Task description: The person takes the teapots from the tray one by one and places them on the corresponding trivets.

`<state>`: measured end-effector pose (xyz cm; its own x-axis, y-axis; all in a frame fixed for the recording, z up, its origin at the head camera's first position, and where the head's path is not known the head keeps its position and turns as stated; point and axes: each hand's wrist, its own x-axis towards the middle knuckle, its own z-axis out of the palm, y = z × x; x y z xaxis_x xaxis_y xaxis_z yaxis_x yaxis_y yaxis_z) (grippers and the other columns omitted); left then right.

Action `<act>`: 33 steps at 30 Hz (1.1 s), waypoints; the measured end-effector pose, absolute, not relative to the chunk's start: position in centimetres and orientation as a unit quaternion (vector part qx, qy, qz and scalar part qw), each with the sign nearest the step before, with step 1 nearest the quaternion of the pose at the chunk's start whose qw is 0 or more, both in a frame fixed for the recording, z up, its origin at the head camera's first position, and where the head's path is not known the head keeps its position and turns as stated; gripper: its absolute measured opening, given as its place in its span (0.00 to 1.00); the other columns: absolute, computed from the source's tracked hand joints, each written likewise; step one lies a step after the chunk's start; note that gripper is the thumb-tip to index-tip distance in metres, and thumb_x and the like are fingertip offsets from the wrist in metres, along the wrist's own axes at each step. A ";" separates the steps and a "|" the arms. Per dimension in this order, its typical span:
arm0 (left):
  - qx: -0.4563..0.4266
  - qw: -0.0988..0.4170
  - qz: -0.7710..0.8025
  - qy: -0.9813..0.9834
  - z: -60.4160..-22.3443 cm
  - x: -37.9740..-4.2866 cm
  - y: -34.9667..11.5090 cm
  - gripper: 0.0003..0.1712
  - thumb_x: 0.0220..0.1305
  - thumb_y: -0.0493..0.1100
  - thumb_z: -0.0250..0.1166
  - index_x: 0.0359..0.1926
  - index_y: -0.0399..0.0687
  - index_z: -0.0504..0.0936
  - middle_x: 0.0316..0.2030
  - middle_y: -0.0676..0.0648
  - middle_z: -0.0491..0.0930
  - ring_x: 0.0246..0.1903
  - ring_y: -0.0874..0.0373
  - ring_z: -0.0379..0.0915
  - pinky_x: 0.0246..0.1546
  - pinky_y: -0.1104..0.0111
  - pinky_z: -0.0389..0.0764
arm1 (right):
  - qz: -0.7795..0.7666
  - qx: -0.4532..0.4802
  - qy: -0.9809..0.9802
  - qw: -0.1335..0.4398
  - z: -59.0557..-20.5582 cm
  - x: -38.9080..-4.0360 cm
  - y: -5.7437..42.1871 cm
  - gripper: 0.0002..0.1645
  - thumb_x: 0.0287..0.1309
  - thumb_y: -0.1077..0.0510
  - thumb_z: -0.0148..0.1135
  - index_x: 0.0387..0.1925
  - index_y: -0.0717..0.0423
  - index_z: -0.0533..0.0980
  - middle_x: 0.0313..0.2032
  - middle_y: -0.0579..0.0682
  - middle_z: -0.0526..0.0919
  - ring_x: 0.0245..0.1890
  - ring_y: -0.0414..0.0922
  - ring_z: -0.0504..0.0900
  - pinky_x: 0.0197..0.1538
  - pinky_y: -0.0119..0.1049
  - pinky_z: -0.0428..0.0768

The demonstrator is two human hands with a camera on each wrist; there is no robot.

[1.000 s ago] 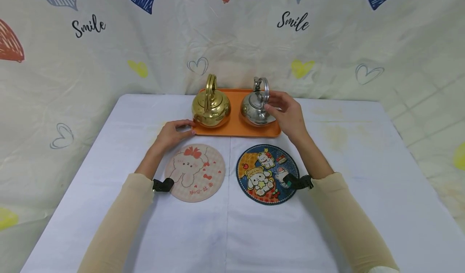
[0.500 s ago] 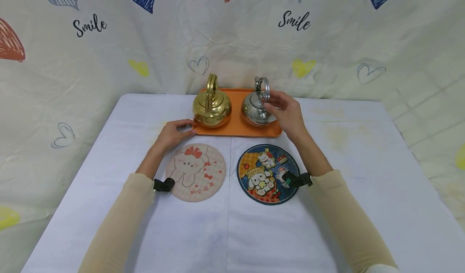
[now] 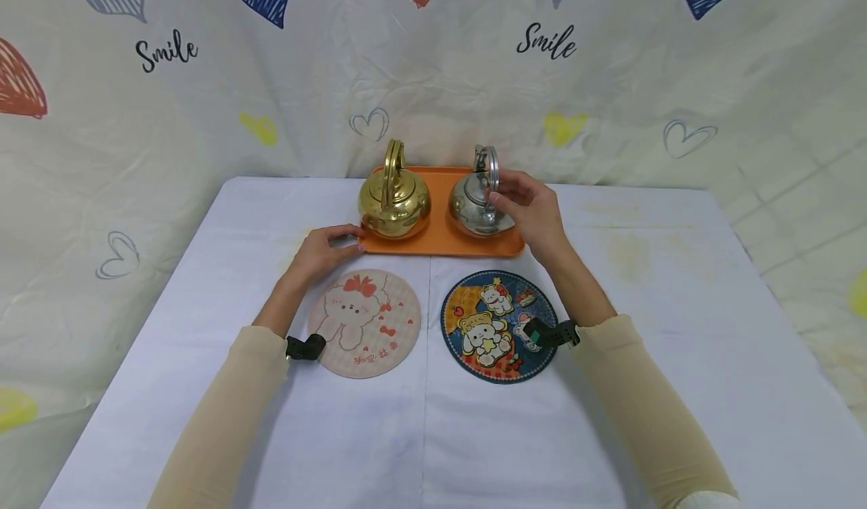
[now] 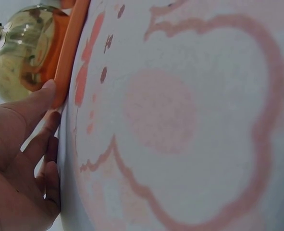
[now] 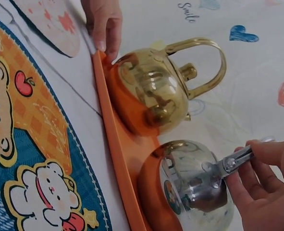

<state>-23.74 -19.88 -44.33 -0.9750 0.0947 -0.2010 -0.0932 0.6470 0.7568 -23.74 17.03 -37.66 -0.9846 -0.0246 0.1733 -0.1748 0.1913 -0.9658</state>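
On an orange tray (image 3: 440, 245) at the table's back edge stand a gold kettle (image 3: 395, 208) and, to its right, a silver kettle (image 3: 474, 208). My left hand (image 3: 320, 253) holds the tray's front left corner between thumb and fingers, clear in the left wrist view too. With thumb and fingertips my right hand (image 3: 538, 211) pinches the upright handle (image 5: 235, 161) of the silver kettle, from its right side. The silver kettle's base rests on the tray. Nothing touches the gold kettle's raised handle (image 5: 214, 91).
In front of the tray lie two round mats: a pink one with a rabbit (image 3: 366, 324) on the left and a blue patterned one (image 3: 497, 328) on the right. Both forearms reach over the white tablecloth (image 3: 427, 441). A printed curtain (image 3: 433, 65) hangs behind the table.
My right hand and the silver kettle's handle have shifted very slightly to the left. The left hand, the tray and the gold kettle stay where they were.
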 end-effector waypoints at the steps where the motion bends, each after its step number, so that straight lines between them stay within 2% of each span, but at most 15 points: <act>1: 0.000 0.112 0.421 0.900 -44.3 -23.7 -19.9 0.22 0.70 0.50 0.70 0.62 0.52 0.83 0.73 0.46 0.73 0.79 0.45 0.59 0.82 0.47 0.56 | 0.638 0.063 -0.765 0.058 -37.7 -23.8 17.0 0.22 0.68 0.62 0.68 0.62 0.57 0.80 0.44 0.39 0.86 0.47 0.35 0.83 0.49 0.22 0.83; 13: 0.007 0.109 0.432 0.895 -44.3 -23.4 -19.9 0.21 0.70 0.49 0.70 0.62 0.52 0.84 0.72 0.45 0.75 0.78 0.45 0.60 0.82 0.48 0.56 | 0.656 0.071 -0.750 0.045 -38.2 -23.8 17.1 0.21 0.65 0.61 0.71 0.59 0.57 0.82 0.40 0.35 0.86 0.44 0.35 0.85 0.49 0.22 0.83; 33: 0.025 0.099 0.431 0.897 -44.4 -23.6 -19.9 0.20 0.70 0.48 0.70 0.61 0.50 0.84 0.71 0.45 0.76 0.78 0.46 0.61 0.82 0.48 0.58 | 0.670 0.079 -0.738 0.028 -37.1 -22.4 17.8 0.23 0.65 0.61 0.71 0.61 0.59 0.81 0.40 0.36 0.87 0.44 0.37 0.85 0.49 0.23 0.85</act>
<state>-23.63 -19.90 -44.45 -0.9794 0.1291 -0.1555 -0.0408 0.6274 0.7776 -22.36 17.77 -37.09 -0.9861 -0.0788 0.1462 -0.1531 0.0910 -0.9840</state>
